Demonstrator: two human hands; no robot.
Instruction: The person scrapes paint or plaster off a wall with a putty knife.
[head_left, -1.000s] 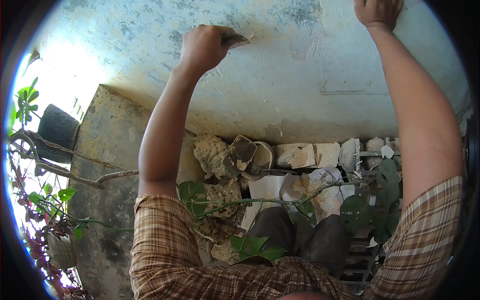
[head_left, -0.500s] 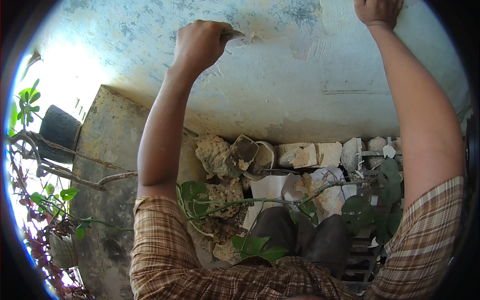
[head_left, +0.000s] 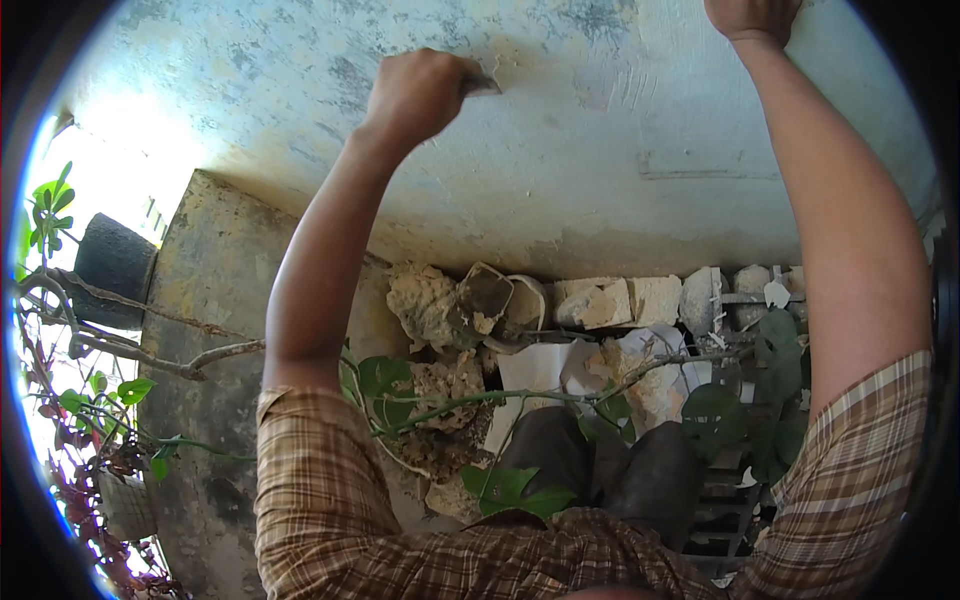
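My left hand [head_left: 420, 95] is closed round a scraper [head_left: 484, 84], whose flat grey blade juts out to the right beside the thumb side. The blade lies against or very near the wall [head_left: 520, 170], which has pale blue, flaking and mottled paint; contact is hard to tell. A small curl of loose paint [head_left: 499, 62] stands just above the blade. At the top right edge, my right hand [head_left: 752, 16] is raised near the wall, its fingers cut off by the frame, so what they hold, if anything, is hidden.
Below the wall lie rubble chunks [head_left: 430, 305], a broken pot [head_left: 524, 308], pale blocks [head_left: 655, 300] and white sheets [head_left: 535, 372]. A leafy vine [head_left: 460, 399] crosses in front of my legs [head_left: 548, 448]. At left are a mossy ledge [head_left: 215, 260], a dark plant pot [head_left: 113, 270] and woody stems [head_left: 150, 354].
My left hand with the scraper has moved right and slightly down along the wall. My right hand has shifted slightly up and left at the frame's edge.
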